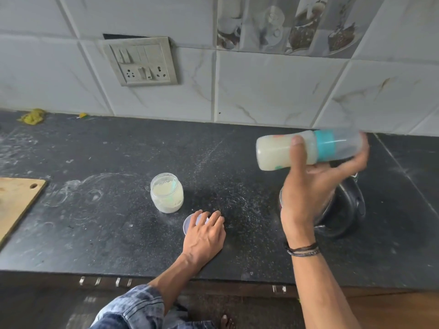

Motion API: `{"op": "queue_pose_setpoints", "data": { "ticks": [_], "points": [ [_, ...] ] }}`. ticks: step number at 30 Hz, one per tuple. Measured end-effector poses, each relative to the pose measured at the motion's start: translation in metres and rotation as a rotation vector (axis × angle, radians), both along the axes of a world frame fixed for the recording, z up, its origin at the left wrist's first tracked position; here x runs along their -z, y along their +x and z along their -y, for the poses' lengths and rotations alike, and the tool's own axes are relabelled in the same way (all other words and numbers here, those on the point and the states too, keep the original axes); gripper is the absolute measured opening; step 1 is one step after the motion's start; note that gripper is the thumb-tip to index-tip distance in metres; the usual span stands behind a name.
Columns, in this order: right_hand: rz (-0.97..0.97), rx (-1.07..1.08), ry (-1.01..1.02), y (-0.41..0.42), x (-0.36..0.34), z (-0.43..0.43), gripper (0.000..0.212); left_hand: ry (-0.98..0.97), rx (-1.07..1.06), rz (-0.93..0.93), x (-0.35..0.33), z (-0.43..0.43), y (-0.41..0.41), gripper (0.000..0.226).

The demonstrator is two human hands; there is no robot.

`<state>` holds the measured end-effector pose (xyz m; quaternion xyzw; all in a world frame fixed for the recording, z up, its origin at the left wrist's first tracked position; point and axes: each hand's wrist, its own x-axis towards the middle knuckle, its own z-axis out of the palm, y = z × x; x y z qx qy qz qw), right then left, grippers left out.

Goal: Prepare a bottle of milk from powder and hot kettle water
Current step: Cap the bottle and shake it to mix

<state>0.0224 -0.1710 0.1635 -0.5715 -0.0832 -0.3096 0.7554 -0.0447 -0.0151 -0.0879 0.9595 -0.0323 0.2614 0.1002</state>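
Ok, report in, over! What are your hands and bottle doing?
Right hand grips sideways clear baby bottle, milky, capped. Left hand on round plastic lid. Black-handled kettle beneath.

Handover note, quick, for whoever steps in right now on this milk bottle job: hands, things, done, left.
Right hand grips the capped clear baby bottle with teal collar, sideways above the black counter, holding milky liquid.
Left hand rests on the round pale lid beside the open clear powder jar.
Dark kettle stands behind the right hand.
Done: bottle filled and closed.
Left: probably finish mixing, set it down, lid the jar.
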Motion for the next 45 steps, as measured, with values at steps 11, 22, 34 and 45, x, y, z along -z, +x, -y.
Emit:
{"op": "queue_pose_setpoints", "data": {
  "ticks": [11, 22, 34, 45],
  "points": [
    [-0.139, -0.163, -0.168, 0.004, 0.013, 0.002, 0.089, 0.007, -0.001, -0.002, -0.002, -0.001, -0.003, 0.021],
    [-0.190, -0.334, -0.139, 0.021, 0.015, 0.020, 0.087, 0.010, 0.004, -0.002, -0.001, -0.001, 0.000, 0.019],
    [-0.043, -0.227, -0.083, 0.007, 0.018, 0.008, 0.082, 0.035, -0.019, -0.022, -0.001, 0.000, 0.001, 0.021],
    [-0.069, -0.080, 0.051, -0.001, 0.010, -0.004, 0.088, 0.041, -0.023, -0.017, -0.004, 0.000, 0.000, 0.022]
  ]
}}
